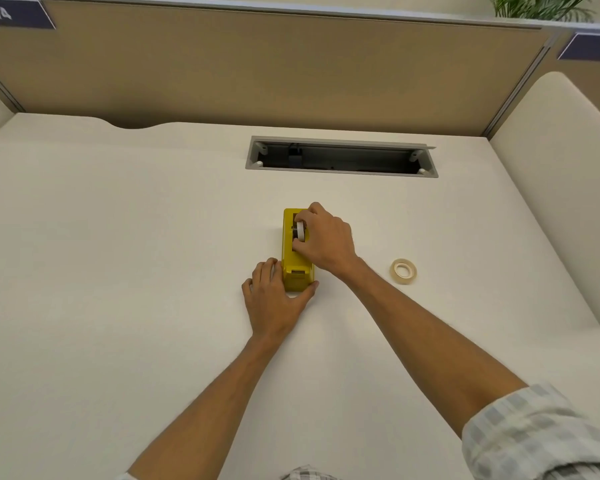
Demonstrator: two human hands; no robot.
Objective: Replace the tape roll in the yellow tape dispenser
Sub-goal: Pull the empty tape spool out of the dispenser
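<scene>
Pinching the tape roll [300,231], the right hand [326,242] risks jamming it if tilted; the yellow tape dispenser [296,261] is clasped by the left hand [274,299].

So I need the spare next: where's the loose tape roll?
In the head view, the loose tape roll lies flat on the desk, right of the right hand.

Soft, even light is falling from overhead, keeping the matte cream desk surface [118,237] bright without glare. My left hand [274,299] and right hand [326,239] are casting only faint, diffuse shadows just beside them. The wide lens is bowing the tan fabric partition panel [257,64] beyond my hands and stretching my checked sleeve [534,438] at the near corner. Fine detail is looking slightly soft throughout.
</scene>
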